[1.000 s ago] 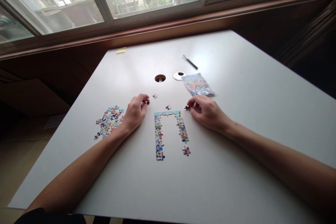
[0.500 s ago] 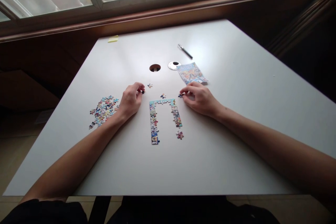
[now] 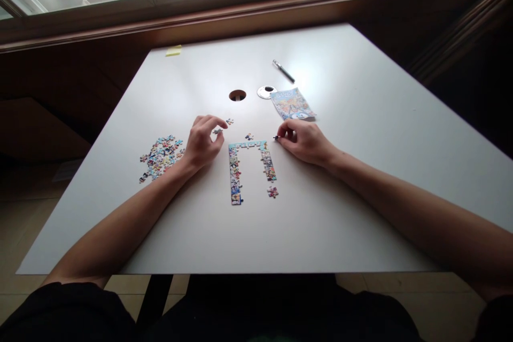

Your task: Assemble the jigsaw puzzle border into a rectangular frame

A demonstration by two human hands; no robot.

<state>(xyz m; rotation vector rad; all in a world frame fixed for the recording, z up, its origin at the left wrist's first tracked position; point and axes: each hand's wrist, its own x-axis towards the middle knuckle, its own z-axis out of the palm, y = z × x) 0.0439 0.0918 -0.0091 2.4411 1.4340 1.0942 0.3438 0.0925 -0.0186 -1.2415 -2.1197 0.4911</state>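
No legible txt; lettering atop colour sheet (image 3: 294, 104) too blurry

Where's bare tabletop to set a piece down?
Free: inside the three-sided puzzle border; from its open end to the near edge of the tabletop; right of the picture leaflet. Crowded: between left hand and right hand, and at the piece pile.

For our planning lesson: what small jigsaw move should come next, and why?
Perhaps the right hand should bring its pinched jigsaw piece to the right strip's lower end to test the fit: that strip stops short of the left strip, and the loose jigsaw piece below lies apart.
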